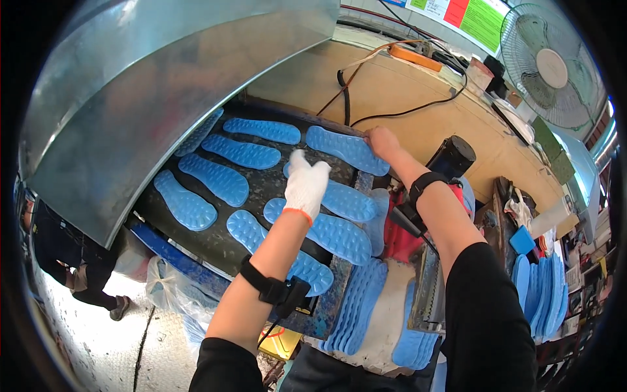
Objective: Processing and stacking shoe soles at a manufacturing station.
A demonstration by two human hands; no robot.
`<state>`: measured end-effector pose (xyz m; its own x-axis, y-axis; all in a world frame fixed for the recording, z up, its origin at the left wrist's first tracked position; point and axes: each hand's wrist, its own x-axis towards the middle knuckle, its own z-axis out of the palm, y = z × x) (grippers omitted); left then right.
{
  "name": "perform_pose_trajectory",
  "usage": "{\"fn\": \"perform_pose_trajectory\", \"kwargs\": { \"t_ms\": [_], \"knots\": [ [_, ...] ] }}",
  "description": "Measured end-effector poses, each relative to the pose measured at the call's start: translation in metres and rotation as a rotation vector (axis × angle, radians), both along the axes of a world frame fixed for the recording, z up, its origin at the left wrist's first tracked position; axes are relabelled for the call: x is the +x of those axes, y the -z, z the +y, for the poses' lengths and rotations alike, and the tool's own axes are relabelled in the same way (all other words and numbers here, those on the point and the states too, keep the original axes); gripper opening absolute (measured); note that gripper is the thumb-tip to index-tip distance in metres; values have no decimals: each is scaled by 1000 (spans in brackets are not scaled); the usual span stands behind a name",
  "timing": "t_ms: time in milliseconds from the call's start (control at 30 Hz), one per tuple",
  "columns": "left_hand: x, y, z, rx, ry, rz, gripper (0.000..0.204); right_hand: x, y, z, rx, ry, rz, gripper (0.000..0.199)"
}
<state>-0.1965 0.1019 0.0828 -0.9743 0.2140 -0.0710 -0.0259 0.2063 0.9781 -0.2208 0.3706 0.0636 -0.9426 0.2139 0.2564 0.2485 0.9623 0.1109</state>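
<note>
Several blue, bumpy shoe insoles (197, 199) lie spread over a dark, scuffed conveyor-like surface (225, 204). My left hand (307, 183), in a white knitted glove with an orange cuff, is over the middle insoles. Its thumb and a finger stand apart, and it partly covers one insole (349, 201). At the far right edge, my bare right hand (384, 144) has its fingers closed at the upper edge of another insole (343, 149); its fingertips are partly hidden. Both forearms carry black straps with small devices.
A sheet-metal hood (176, 78) slopes over the left side. Stacked insoles (356, 307) stand near my body, with more (545, 294) at far right. A black cylinder (455, 155) and a fan (552, 68) are on the right. Another person's leg (98, 284) shows at left.
</note>
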Motion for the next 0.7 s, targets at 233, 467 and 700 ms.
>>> {"fn": "perform_pose_trajectory", "kwargs": {
  "t_ms": [233,467,700],
  "knots": [
    [73,8,-3,-579,751,853,32,-2,1,-17,132,78,-217,19],
    [96,17,8,-924,1148,1150,62,2,-4,-21,171,85,-299,28],
    [88,30,-1,-987,1181,1237,43,0,4,-39,224,-69,-341,38]
  ]
}}
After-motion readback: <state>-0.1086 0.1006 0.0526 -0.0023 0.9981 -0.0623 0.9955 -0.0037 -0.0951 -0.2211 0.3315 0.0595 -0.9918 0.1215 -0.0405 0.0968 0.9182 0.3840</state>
